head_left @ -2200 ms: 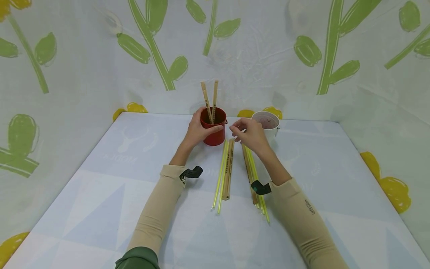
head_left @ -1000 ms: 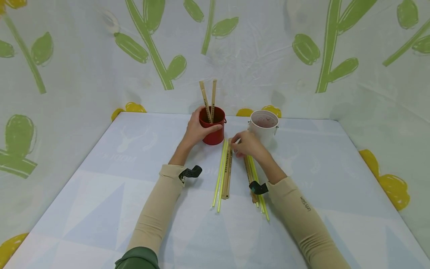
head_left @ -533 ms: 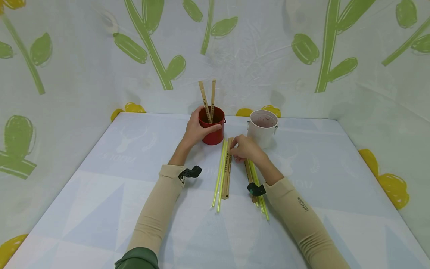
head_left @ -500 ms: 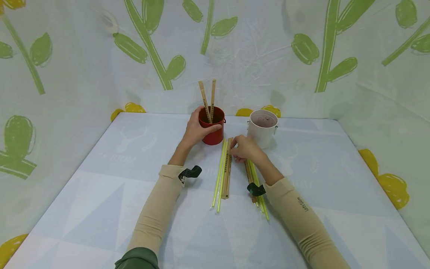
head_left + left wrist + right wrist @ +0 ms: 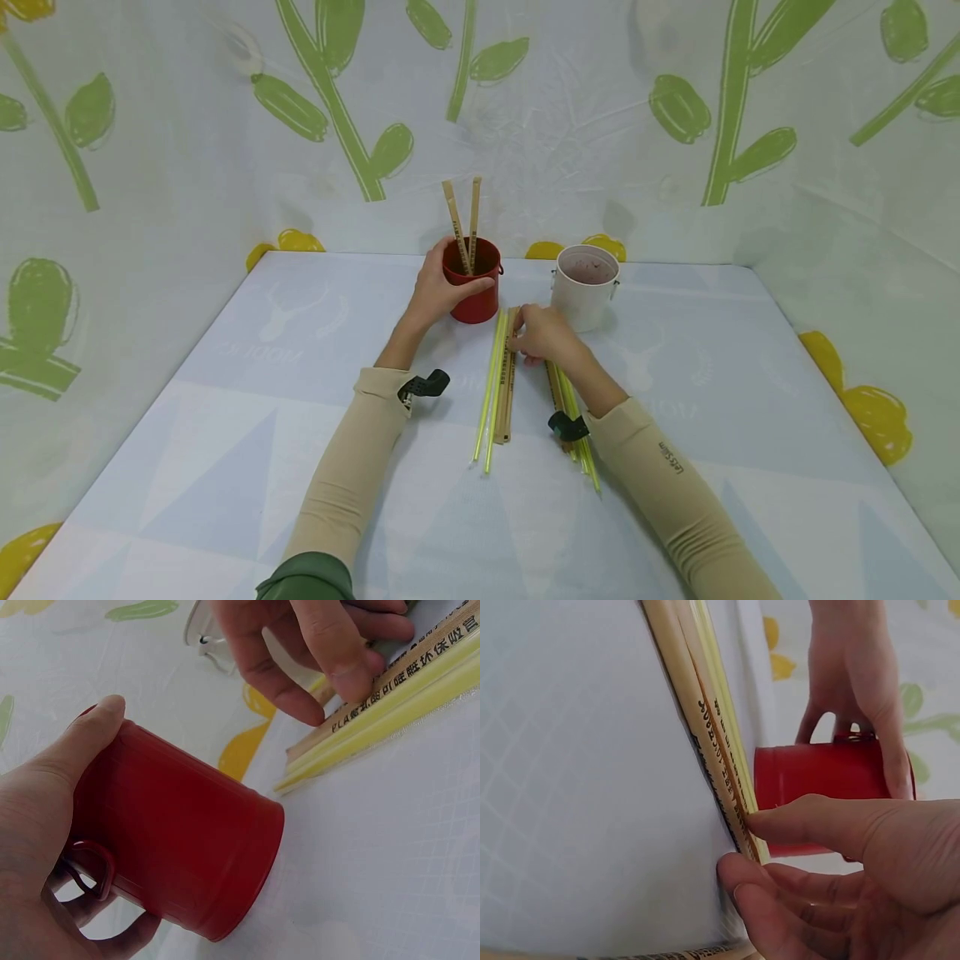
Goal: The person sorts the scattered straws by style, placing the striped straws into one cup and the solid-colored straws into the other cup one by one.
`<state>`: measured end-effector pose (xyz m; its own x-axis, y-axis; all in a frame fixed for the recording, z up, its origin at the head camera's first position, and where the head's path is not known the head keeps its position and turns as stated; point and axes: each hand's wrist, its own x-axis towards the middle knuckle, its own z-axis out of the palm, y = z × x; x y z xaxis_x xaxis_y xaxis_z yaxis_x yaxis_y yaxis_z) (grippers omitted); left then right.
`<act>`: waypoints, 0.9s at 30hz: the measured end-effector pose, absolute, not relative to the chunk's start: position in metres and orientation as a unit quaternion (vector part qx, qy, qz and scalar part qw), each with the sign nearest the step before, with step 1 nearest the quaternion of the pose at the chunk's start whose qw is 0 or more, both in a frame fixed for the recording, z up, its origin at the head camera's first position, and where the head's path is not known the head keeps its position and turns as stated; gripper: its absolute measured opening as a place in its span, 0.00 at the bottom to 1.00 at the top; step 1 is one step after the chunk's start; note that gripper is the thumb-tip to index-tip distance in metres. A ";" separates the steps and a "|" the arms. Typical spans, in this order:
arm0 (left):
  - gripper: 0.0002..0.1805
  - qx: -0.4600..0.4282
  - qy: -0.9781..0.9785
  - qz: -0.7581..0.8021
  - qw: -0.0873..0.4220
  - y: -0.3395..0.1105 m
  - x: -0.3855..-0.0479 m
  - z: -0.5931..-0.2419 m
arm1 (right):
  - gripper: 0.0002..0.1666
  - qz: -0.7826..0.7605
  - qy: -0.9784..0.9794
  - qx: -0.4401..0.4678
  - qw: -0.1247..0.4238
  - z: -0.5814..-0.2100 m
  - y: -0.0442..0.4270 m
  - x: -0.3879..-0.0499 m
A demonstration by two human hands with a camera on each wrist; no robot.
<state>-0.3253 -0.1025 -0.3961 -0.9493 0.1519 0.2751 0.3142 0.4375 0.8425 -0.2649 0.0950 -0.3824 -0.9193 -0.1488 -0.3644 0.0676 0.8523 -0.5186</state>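
My left hand (image 5: 437, 287) grips the red bucket (image 5: 480, 305), thumb across the front of its rim; in the left wrist view the red bucket (image 5: 180, 825) fills the hand's curve. Two brown paper-wrapped sticks (image 5: 475, 218) stand in it, leaning. My right hand (image 5: 551, 337) is at the upper end of the brown wrapped sticks (image 5: 506, 408) lying on the table. In the right wrist view its thumb and a finger touch either side of the brown sticks (image 5: 697, 712). Two yellow straws (image 5: 486, 408) lie along their left side.
A white bucket (image 5: 583, 302) stands behind my right hand. Under the right wrist lies another bundle of brown sticks and yellow straws (image 5: 592, 467). The table (image 5: 225, 467) meets a patterned cloth wall (image 5: 555, 167) at the back.
My right hand has come down from beside the white bucket's rim to the brown sticks on the table, and its fingers have closed in on them. The left hand keeps its hold on the red bucket.
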 end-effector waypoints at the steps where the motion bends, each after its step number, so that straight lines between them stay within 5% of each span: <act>1: 0.50 -0.138 -0.844 -0.512 0.079 -0.102 -0.325 -0.396 | 0.16 -0.269 0.942 -0.020 0.200 -0.382 0.094 -0.264; 27: 0.50 -0.138 -0.842 -0.517 0.074 -0.103 -0.326 -0.398 | 0.25 -0.241 0.943 -0.022 0.229 -0.372 0.098 -0.258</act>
<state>-0.3260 -0.1026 -0.3979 -0.9510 0.1556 0.2670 0.3086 0.4280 0.8495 -0.2584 0.0984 -0.3720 -0.8940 -0.1528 -0.4212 0.0683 0.8826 -0.4652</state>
